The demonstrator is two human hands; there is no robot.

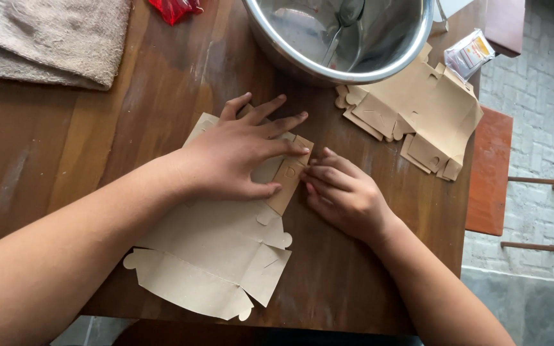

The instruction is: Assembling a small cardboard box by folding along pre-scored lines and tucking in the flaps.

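On table (65, 154), flat cardboard blank (216, 256) runs lengthwise toward bowl (341, 38).

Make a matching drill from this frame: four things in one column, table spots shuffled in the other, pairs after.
Things:
1. beige folded towel
2. round steel mixing bowl
3. flat brown cardboard box blank under the hands
4. red crinkled plastic wrapper

Places:
A. top edge, between towel and bowl
B. near edge, centre of the wooden table
C. far left corner
D. far side, right of centre, with a spoon inside

Pairs: 1-C, 2-D, 3-B, 4-A
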